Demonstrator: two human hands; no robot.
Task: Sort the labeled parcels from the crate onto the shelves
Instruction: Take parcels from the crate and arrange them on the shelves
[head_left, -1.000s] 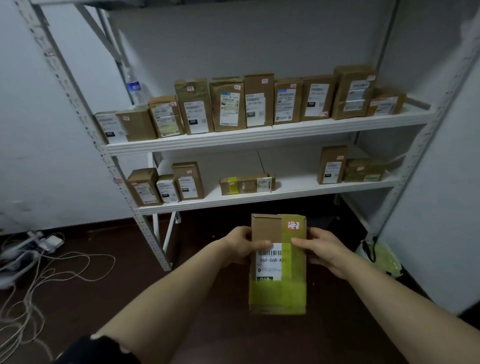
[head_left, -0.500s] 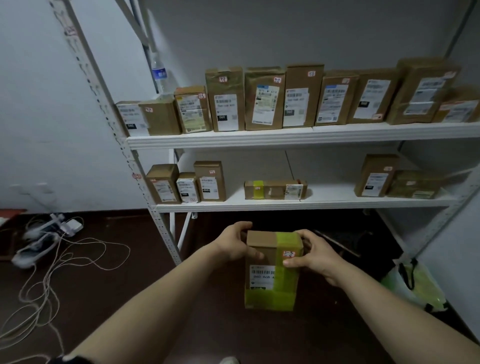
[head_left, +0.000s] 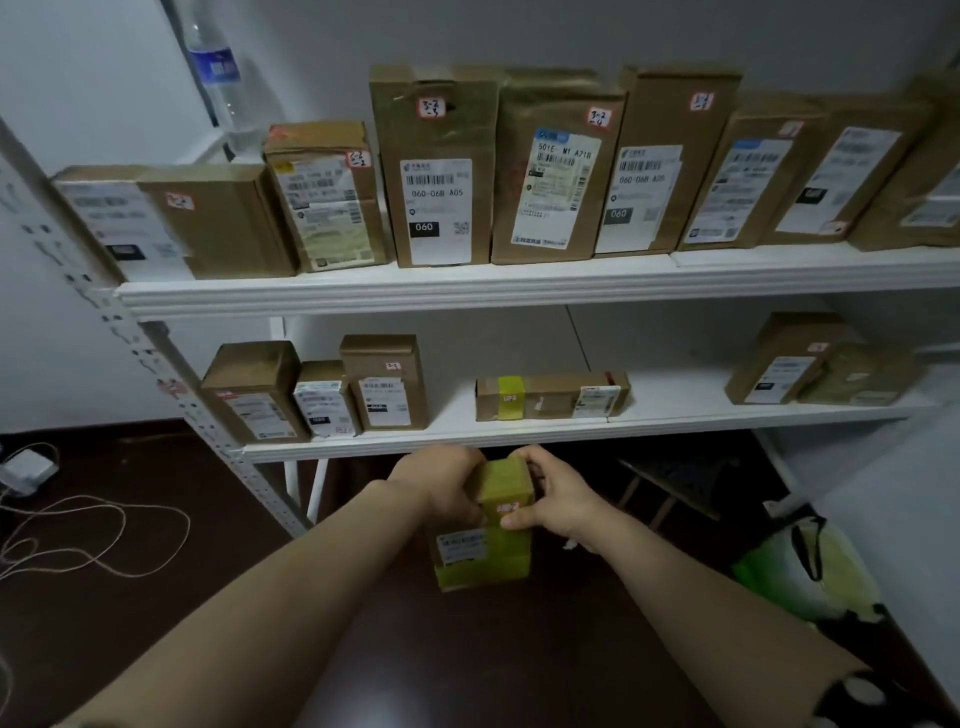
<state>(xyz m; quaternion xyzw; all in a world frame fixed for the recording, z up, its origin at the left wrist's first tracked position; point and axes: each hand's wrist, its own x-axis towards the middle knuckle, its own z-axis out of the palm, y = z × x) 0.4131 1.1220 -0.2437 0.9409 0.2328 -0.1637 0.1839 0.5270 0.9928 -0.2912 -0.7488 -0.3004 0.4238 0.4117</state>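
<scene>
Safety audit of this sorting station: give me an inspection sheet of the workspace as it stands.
Surface: white upper shelf and lower shelf on a metal rack.
Job's things: held parcel, yellow-taped, in front of and below the lower shelf; upright parcels in a row on the upper shelf; on the lower, three parcels at left, flat parcel in the middle, two parcels at right; crate not in view.
Clutter: water bottle at the upper shelf's left rear; green bag on the floor, right.
Grippers: left hand and right hand both grip the held parcel.
Cables: loose cables and a white adapter on the floor, left.
Surroundings: white walls, dark floor.
</scene>
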